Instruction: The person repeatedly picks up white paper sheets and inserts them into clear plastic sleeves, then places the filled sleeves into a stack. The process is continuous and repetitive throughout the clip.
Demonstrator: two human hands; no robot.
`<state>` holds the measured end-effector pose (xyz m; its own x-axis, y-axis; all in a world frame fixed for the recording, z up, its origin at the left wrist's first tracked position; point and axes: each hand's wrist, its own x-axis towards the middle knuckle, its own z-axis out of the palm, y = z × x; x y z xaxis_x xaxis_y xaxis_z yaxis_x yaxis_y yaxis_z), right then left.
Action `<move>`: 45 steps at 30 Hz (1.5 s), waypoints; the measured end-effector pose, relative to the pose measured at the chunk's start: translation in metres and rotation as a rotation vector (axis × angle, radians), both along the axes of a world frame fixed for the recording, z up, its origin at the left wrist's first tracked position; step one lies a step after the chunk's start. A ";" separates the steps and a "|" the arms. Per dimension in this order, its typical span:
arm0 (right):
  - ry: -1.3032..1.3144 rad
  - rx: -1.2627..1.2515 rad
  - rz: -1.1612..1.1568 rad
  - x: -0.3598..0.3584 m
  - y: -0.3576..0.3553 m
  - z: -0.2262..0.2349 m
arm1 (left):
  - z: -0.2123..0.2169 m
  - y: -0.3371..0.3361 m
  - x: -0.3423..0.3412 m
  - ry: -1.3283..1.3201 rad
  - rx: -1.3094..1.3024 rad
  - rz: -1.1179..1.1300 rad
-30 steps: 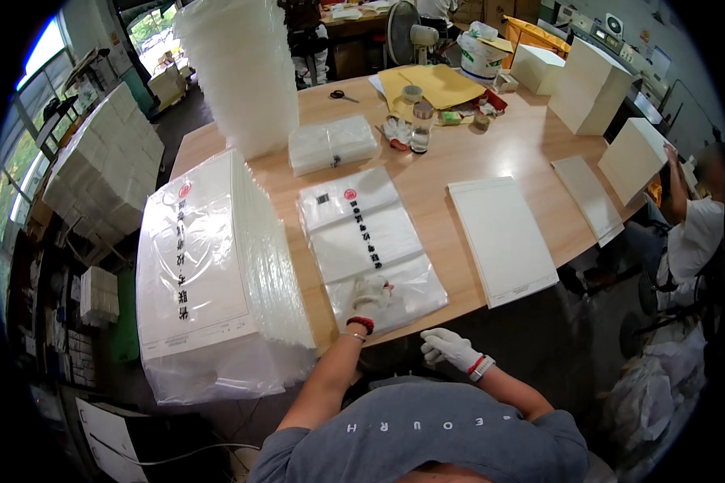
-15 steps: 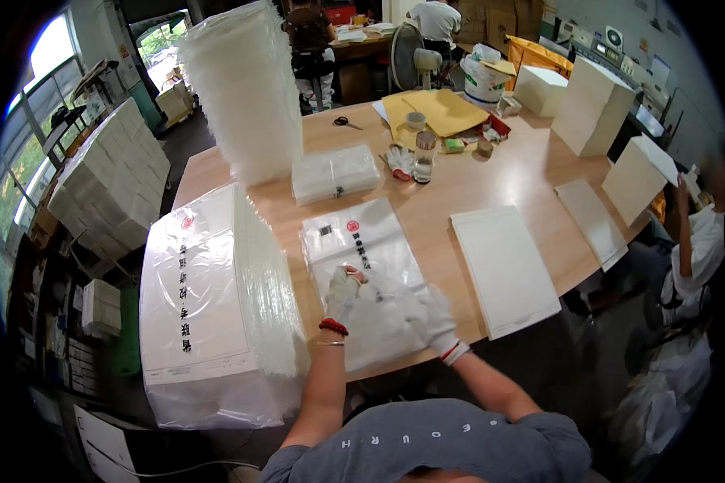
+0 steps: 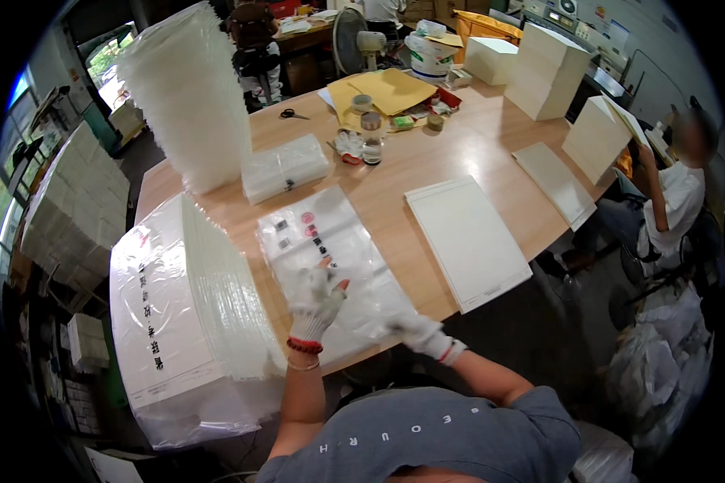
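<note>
A pile of clear plastic bags (image 3: 362, 282) with red seals and black print lies flat at the table's near edge. On its left part rests my left hand (image 3: 316, 296), in a white glove with bare fingertips, thumb and forefinger apart. My right hand (image 3: 420, 333), gloved too, is at the bags' near right corner; its fingers are smeared by motion, so I cannot see whether they grip the film. Left of the bags stands a tall stack of filled plastic packets (image 3: 165, 314). A stack of white paper sheets (image 3: 469, 241) lies to the right.
Behind the bags are a plastic-wrapped bundle (image 3: 286, 167), a tall film stack (image 3: 193, 105), scissors (image 3: 292, 114), a glass jar (image 3: 371, 141) and yellow envelopes (image 3: 391, 91). White paper blocks (image 3: 544, 72) stand far right. A seated person (image 3: 677, 201) handles sheets there.
My view has turned right. My right hand has moved toward the near corner, away from my left hand. Two seals and two barcodes now show on the bags, where one of each showed.
</note>
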<state>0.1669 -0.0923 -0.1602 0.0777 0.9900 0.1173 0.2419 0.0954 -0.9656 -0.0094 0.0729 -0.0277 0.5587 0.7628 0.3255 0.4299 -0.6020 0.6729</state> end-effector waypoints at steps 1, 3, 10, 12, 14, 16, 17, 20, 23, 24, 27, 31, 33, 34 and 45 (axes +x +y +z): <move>-0.446 -0.009 -0.108 0.021 -0.018 0.020 | 0.005 -0.006 -0.009 0.033 0.151 0.075; -1.162 -0.254 -0.414 0.053 -0.052 0.064 | 0.025 -0.024 -0.016 0.075 0.321 0.206; -0.819 -0.130 -0.364 0.146 -0.083 0.028 | 0.001 -0.095 -0.007 -0.493 -0.035 -0.105; -0.802 -0.159 -0.378 0.153 -0.081 0.034 | -0.004 -0.125 0.007 -0.265 -0.436 -0.287; -0.946 -0.149 -0.377 0.156 -0.079 0.039 | -0.033 -0.141 0.031 -0.040 -0.682 -0.599; -1.114 0.084 -0.422 0.142 -0.083 0.043 | -0.080 -0.163 0.060 -0.376 -1.343 -0.540; -1.257 0.170 -0.359 0.119 -0.085 0.062 | -0.095 -0.166 0.069 -0.551 -1.669 -0.490; -1.189 0.329 -0.132 0.041 -0.108 0.099 | -0.100 -0.154 0.073 -0.851 -2.078 -0.517; -0.488 0.155 -0.059 0.035 -0.115 0.128 | -0.120 -0.144 0.060 -0.307 -1.584 -0.290; -0.323 0.050 -0.330 0.060 -0.128 0.095 | -0.123 -0.139 0.050 -0.307 -1.396 -0.455; 0.493 -0.329 -0.621 0.095 -0.165 -0.008 | -0.121 -0.132 0.035 0.219 -0.646 -0.667; 0.645 -0.035 -0.562 -0.009 -0.112 0.026 | -0.063 -0.194 0.041 0.278 -0.050 -0.372; 0.449 0.023 -0.647 -0.030 -0.097 0.032 | -0.057 -0.202 0.034 0.386 0.171 -0.339; 0.387 -0.026 -0.669 -0.024 -0.093 0.026 | -0.049 -0.193 0.034 0.375 0.075 -0.391; -0.131 0.161 -0.481 -0.007 -0.122 0.132 | -0.029 0.021 -0.012 -0.290 -0.758 -0.212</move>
